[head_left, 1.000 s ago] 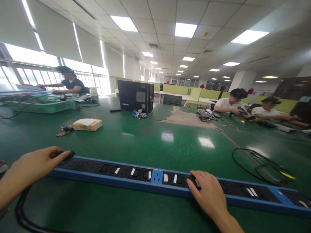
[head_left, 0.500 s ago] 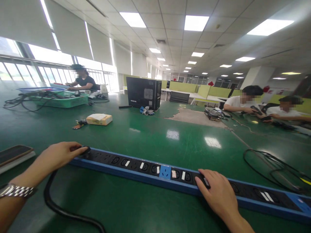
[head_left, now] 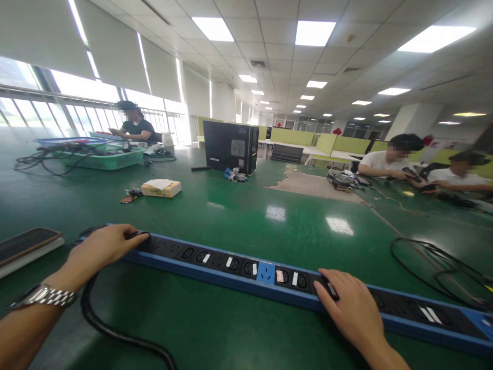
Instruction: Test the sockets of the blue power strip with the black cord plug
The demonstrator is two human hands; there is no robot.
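A long blue and black power strip lies across the green table in front of me, with a row of sockets and several white labels. My left hand is closed near its left end, thumb and fingers around what looks like a black plug, mostly hidden. Below that hand a thick black cable curves toward the bottom edge. Further right, my right hand grips the strip across its width, thumb on the near side and fingers over the top, beside a small dark block.
A phone lies at far left. Beyond are a tissue pack, a green basket with cables, a black computer case and gloves. Loose black cable lies at right. Three people sit around the far sides.
The view has shifted slightly, so the strip and both hands appear a little further right. Both hands keep their hold. The person at back left has moved their hands.
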